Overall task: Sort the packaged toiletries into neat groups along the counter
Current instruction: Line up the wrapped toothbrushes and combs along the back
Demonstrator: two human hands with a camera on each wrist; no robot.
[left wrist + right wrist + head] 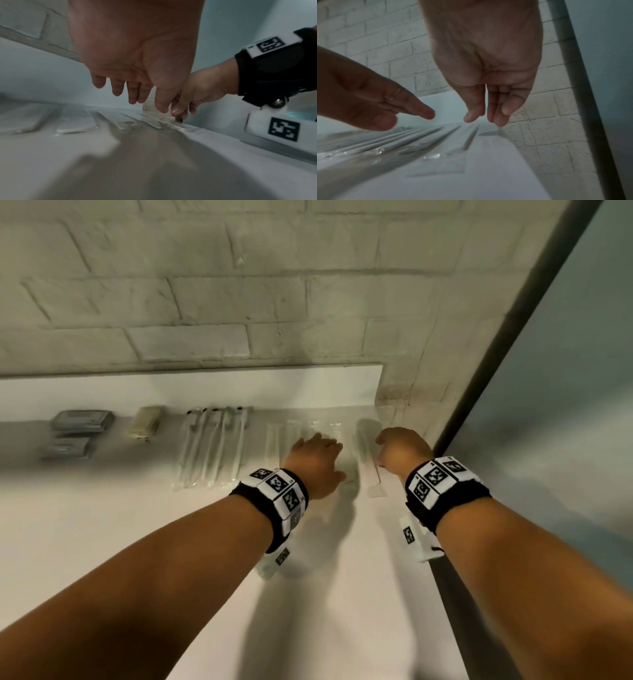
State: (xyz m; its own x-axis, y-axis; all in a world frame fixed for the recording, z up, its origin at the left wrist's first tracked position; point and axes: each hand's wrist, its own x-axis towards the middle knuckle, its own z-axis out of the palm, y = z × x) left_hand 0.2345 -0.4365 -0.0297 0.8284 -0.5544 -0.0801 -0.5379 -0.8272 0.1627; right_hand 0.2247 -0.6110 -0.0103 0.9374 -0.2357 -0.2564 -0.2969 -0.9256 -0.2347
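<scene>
White counter (102,525) under brick wall. Clear sachet (371,470) centre-right of frame, long axis running up-frame, just under my right hand (402,451); fingers loose, grip unclear. Left hand (317,463) spread, empty, beside it.

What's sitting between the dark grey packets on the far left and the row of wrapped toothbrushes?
In the head view, one beige packet lies between the dark grey packets and wrapped toothbrushes.

Beyond the fingertips, a whitewashed rough brick wall (212,299) rising behind a pale white counter (102,525), with a dark metal frame (507,344) and a frosted grey-blue panel (575,378) slanting away right of the right wrist under dim, soft light.
</scene>
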